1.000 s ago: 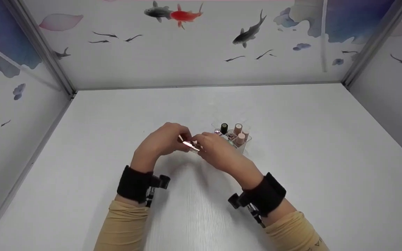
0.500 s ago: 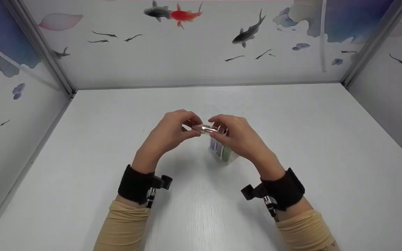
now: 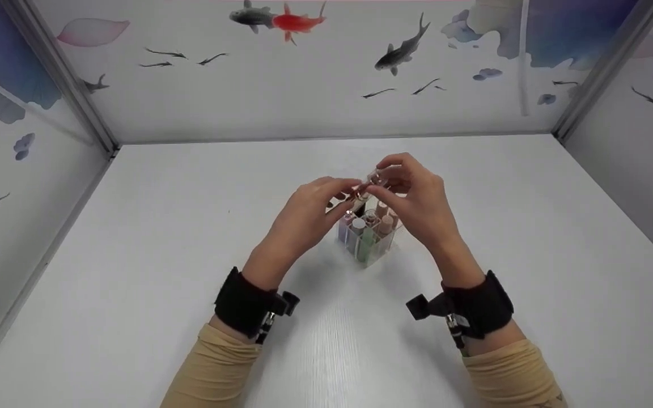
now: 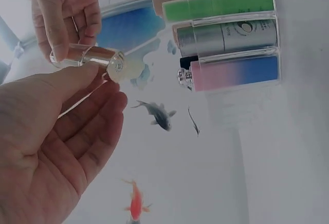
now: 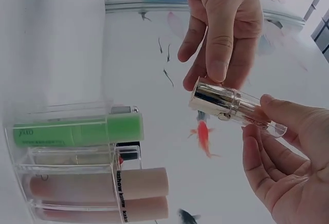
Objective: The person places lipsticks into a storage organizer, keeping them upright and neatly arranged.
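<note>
A lipstick tube with a shiny gold base and a clear end is held between both hands, tilted, close above the clear organizer. My left hand pinches the gold end between thumb and fingers. At the clear end, the thumb and fingers of my right hand grip it. Below them the clear divided organizer stands on the table, holding several upright cosmetic tubes. Among these are a green tube, a silver-grey tube and a pink-and-blue tube.
The white table is bounded by a back wall and side walls printed with fish. Black camera straps wrap both wrists, and the tan sleeves lie over the near part of the table.
Both hands have moved right and farther from the body with the lipstick, from left of the organizer to above it. More of the organizer's front and tubes now show.
</note>
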The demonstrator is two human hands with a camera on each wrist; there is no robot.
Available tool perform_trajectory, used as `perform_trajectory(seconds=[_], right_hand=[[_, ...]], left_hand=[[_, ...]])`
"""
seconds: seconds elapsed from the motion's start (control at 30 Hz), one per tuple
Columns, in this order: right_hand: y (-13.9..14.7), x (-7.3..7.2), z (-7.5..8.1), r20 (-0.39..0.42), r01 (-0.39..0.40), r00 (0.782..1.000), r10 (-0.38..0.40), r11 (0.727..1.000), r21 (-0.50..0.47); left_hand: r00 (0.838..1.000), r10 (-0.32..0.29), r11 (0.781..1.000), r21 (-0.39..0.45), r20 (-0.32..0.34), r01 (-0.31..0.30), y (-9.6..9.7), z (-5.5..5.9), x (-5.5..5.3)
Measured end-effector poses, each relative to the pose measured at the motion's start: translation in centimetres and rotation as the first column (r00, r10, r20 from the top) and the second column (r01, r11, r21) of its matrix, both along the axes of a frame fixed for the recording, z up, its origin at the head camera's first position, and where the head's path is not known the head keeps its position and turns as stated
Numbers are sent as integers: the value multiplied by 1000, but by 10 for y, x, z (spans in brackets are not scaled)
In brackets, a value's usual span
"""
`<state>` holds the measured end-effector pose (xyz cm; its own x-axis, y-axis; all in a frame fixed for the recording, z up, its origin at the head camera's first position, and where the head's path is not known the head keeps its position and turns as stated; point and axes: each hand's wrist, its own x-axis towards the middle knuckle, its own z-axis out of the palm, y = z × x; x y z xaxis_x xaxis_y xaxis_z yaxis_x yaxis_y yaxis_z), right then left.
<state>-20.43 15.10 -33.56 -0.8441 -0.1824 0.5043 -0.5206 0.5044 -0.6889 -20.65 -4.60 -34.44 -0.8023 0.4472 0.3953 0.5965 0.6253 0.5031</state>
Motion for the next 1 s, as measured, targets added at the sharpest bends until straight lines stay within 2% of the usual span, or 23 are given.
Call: perform_trajectory(seconds=[0.17,0.4,0.57,0.8,1.0], right_hand=[[9,-2,0,-36,46,998,-44,999,30],[19,-7,-2,-156,137,979,-129,990,43],[23,-10,-4,-233,183,957,-172,983,26],[29,-12,-4,-233,229,951,-205,970,83],[31,-15,-8,-205,267,948,-243,958,100]], left_hand=[[997,-46,996,74,-62,51,9,3,1],[992,-120,989,79,-42,123,27,2,2],[989,-140,987,68,-39,143,38,0,-1],[988,-150,988,37,22,149,50,-6,-8],[979,-168,986,27,120,166,56,-16,-14]])
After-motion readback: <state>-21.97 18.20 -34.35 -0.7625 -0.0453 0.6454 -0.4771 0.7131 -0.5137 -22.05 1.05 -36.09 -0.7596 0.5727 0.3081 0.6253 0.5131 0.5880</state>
